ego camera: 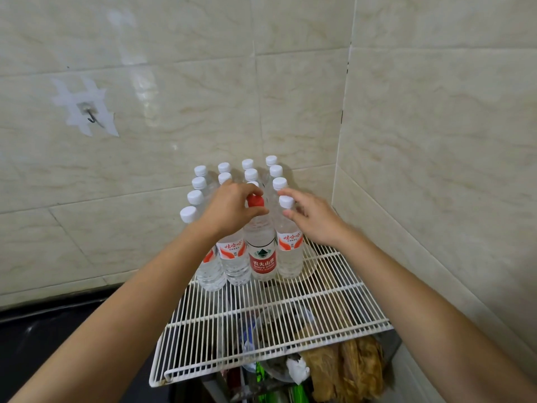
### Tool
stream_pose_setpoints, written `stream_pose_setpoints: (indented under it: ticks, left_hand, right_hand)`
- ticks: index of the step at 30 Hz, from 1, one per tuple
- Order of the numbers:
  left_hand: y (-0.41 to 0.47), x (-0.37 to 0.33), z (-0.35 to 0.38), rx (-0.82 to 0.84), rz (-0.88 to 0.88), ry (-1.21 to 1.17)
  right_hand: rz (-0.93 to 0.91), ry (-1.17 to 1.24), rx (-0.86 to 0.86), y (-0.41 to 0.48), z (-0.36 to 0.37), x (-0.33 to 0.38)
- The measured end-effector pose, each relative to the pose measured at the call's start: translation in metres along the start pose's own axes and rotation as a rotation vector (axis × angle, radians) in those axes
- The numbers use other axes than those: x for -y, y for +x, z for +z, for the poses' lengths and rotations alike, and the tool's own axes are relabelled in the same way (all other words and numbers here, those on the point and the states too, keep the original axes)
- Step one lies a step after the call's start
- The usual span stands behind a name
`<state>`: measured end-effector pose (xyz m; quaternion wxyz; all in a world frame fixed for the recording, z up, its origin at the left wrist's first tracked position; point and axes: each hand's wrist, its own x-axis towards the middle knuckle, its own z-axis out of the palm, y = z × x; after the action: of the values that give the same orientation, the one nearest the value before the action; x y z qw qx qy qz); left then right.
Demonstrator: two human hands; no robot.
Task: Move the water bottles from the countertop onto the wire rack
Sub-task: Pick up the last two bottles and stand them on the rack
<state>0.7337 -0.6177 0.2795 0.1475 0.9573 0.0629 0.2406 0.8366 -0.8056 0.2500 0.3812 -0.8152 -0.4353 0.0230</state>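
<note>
Several clear water bottles with white caps stand in rows at the far end of the white wire rack (270, 321), in the wall corner. In the front row stands one bottle with a red cap and red label (262, 257). My left hand (232, 207) is closed around its red cap and neck. To its right stands a white-capped bottle (289, 245) with an orange and white label. My right hand (312, 219) rests against this bottle's neck with fingers spread, not closed around it.
Tiled walls (436, 141) close in behind and to the right of the rack. A wall hook (90, 116) sits on the left wall. Under the rack lie bags and dried food (348, 370). A dark countertop (43, 330) runs along the left.
</note>
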Motion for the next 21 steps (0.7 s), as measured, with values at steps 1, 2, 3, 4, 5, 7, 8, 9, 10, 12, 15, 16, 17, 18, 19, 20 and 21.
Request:
stream_pose_setpoints:
  ticks: [1,2,3,4,5,7,8,9,10,12,15,16,17,18,19,20,21]
  left_hand:
    - [-0.002,0.002,0.001,0.003,-0.001,0.027]
    - [-0.004,0.004,0.002,-0.005,-0.006,0.031]
    - [-0.005,0.006,0.003,-0.013,-0.025,0.003]
    - [-0.007,0.006,0.004,-0.022,-0.054,-0.047]
    - [-0.008,0.006,0.004,-0.023,-0.093,-0.102]
    - [-0.008,0.008,0.002,0.002,-0.128,-0.168]
    - [-0.008,0.010,0.001,0.031,-0.124,-0.175]
    - [-0.008,0.012,0.000,0.064,-0.117,-0.177]
    - [-0.008,0.014,-0.002,0.087,-0.105,-0.183]
    - [-0.011,0.017,-0.002,0.092,-0.097,-0.180]
    - [-0.015,0.017,0.002,0.048,-0.079,-0.132]
    - [-0.016,0.016,0.003,0.039,-0.070,-0.121]
    - [-0.017,0.013,0.002,0.044,-0.071,-0.104]
    - [-0.017,0.013,0.002,0.049,-0.068,-0.088]
    - [-0.016,0.011,-0.001,0.063,-0.065,-0.062]
    - [-0.016,0.011,-0.003,0.068,-0.051,-0.036]
    - [-0.018,0.008,-0.005,0.066,-0.049,0.012]
  right_hand:
    - [-0.014,-0.010,-0.020,-0.002,0.004,-0.001]
    - [-0.024,-0.019,-0.037,-0.002,0.007,-0.002]
    - [-0.028,-0.026,-0.045,-0.002,0.008,-0.003]
    - [-0.028,-0.033,-0.047,-0.002,0.009,-0.003]
    - [-0.024,-0.044,-0.043,-0.001,0.009,-0.003]
    - [-0.020,-0.053,-0.044,0.001,0.007,-0.003]
    - [-0.018,-0.053,-0.047,0.002,0.007,-0.003]
    - [-0.013,-0.054,-0.051,0.003,0.007,-0.003]
    - [-0.014,-0.064,-0.061,0.004,0.008,-0.004]
    - [-0.008,-0.100,-0.085,0.004,0.011,-0.002]
    - [0.003,-0.123,-0.095,0.002,0.014,-0.001]
    - [-0.003,-0.124,-0.098,0.001,0.015,-0.001]
    - [-0.001,-0.125,-0.098,0.000,0.014,0.000]
    - [-0.006,-0.127,-0.101,0.000,0.013,-0.002]
    - [-0.015,-0.136,-0.105,-0.003,0.013,0.000]
    - [-0.024,-0.135,-0.119,-0.006,0.014,0.000]
    - [-0.023,-0.138,-0.117,-0.010,0.015,-0.001]
